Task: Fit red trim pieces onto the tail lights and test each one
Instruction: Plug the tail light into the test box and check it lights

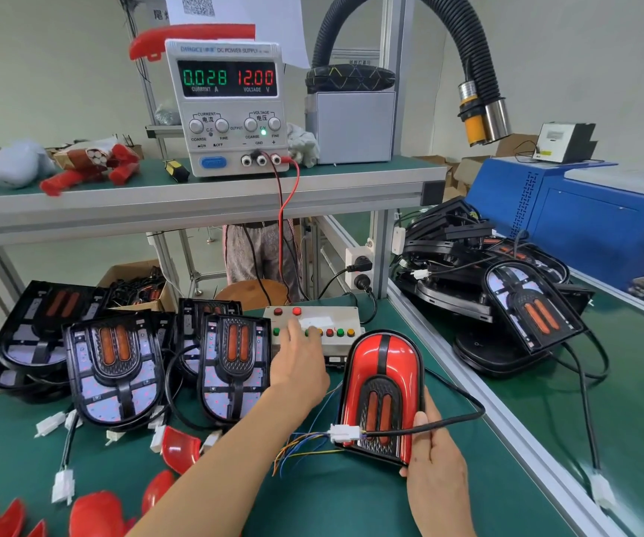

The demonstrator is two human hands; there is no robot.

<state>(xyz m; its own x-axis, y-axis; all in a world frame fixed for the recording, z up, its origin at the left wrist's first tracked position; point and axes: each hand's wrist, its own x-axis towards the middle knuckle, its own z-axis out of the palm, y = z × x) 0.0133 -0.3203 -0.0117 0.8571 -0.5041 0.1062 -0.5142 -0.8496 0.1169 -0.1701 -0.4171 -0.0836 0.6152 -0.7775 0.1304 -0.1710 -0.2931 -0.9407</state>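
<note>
right hand [434,465] grips trimmed tail light [384,393] upright so lamps face viewer; left hand [299,366], fingers extended, presses test box [336,323] button

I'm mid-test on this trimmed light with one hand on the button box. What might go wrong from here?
The red-trimmed tail light stands tilted, steadied only by the right hand; it may tip. The white plug connector hangs on thin loose coloured wires that may snag or pull free. The left hand reaches over closely spaced buttons on the beige button box; a wrong press seems possible.
</note>
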